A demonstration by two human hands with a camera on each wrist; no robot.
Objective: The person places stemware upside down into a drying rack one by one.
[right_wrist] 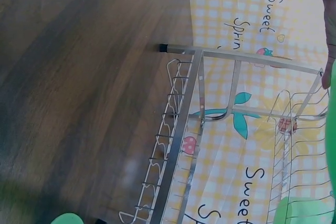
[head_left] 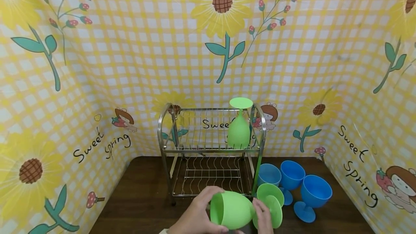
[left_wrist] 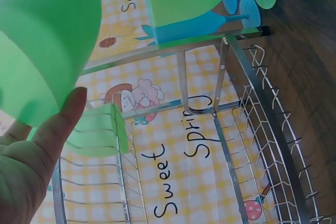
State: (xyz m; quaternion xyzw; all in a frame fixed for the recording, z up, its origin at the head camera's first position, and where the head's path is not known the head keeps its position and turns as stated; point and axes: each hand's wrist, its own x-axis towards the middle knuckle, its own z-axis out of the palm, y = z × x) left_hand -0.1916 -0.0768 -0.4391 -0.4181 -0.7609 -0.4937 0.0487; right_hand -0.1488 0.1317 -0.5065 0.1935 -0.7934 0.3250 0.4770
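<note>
In the head view, a green plastic goblet [head_left: 235,210] is held on its side between both hands, mouth facing left. My left hand [head_left: 196,214] grips its bowl near the rim, thumb and fingers on opposite sides. At the stem end, my right hand [head_left: 264,217] holds the goblet, its round base showing just to the right. The left wrist view shows the bowl [left_wrist: 63,30] large, with left fingers [left_wrist: 63,124] against it. Another green goblet [head_left: 239,133] sits upside down on the upper tier of a metal dish rack [head_left: 211,151], at the right end.
Right of the rack, another green goblet [head_left: 268,190] stands on the dark wooden table [head_left: 136,190]. Around it stand three blue goblets, including a front right one [head_left: 315,192]. A yellow checked cloth [head_left: 146,64] covers the walls behind and beside the table.
</note>
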